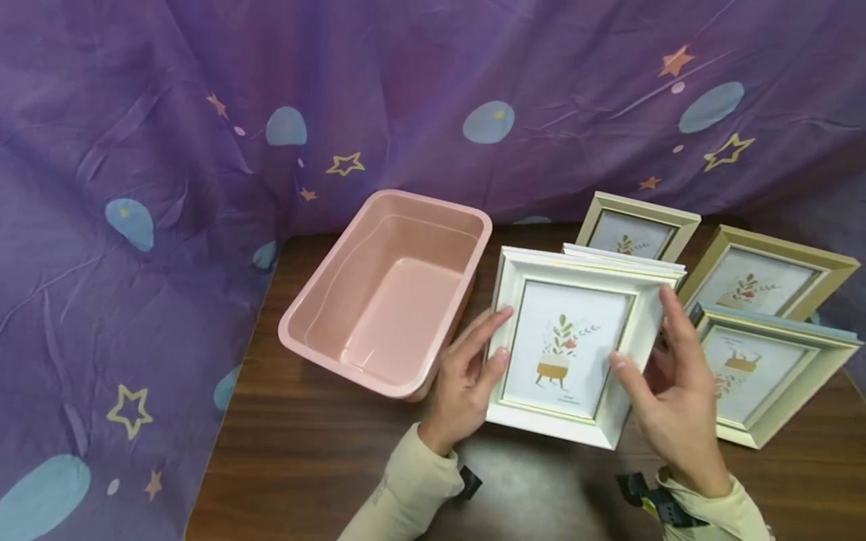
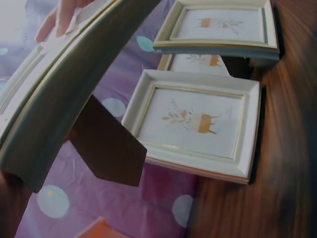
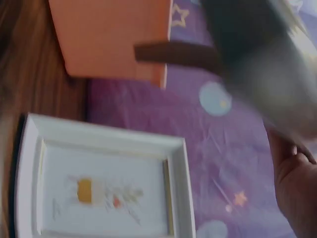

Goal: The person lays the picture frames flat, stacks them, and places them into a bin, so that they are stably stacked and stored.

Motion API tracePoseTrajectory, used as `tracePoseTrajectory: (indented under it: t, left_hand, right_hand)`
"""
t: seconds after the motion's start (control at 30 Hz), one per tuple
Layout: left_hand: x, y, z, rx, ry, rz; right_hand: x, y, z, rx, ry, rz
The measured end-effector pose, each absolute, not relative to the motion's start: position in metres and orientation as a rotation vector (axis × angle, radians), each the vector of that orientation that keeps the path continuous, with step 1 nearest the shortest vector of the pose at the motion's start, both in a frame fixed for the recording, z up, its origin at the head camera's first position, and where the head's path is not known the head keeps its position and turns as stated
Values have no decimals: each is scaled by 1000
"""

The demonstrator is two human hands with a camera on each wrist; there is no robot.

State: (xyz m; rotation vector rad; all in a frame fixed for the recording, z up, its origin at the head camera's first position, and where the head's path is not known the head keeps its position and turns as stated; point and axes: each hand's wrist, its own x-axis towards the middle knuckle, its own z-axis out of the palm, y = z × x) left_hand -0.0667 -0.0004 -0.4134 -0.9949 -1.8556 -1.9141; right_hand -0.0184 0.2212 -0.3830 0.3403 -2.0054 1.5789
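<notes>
Both hands hold a white picture frame [image 1: 568,338] with a thin gold inner line and a potted-plant print, facing up toward me. My left hand [image 1: 463,387] grips its left side, thumb and fingers on the border. On the opposite side my right hand [image 1: 683,406] holds the edge, thumb on the front. A brown stand leg [image 2: 111,148] sticks out from the back of the held frame. Another white frame [image 1: 625,259] stands just behind it, partly hidden. In the right wrist view the held frame [image 3: 267,69] is blurred.
A pink plastic bin [image 1: 436,376] stands to the left on the dark wooden table [image 1: 304,451]. Beyond the hands are a beige frame [image 1: 683,225], a tan frame [image 1: 835,263] and a pale frame [image 1: 778,413] with its print upside down. A purple cloth [image 1: 406,90] hangs behind.
</notes>
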Motion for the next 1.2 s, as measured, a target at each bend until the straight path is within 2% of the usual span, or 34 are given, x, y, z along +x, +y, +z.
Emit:
tracePoseTrajectory:
  t: [0.43, 0.7, 1.03, 1.2]
  left_hand:
    - [-62, -9, -395, -995, -1855, -1767]
    - [-58, -17, -393, -998, -2018, -1703]
    - [-37, -25, -410, -926, -2187, -1660]
    - [-35, -27, -417, -936, -2129, -1617]
  right_hand:
    - [-23, 195, -385, 358, -2021, 1522]
    - [-22, 188, -392, 409, -1795, 1760]
    - [-12, 186, -406, 171, -1555, 1954]
    - [-7, 191, -411, 206, -1507, 1977]
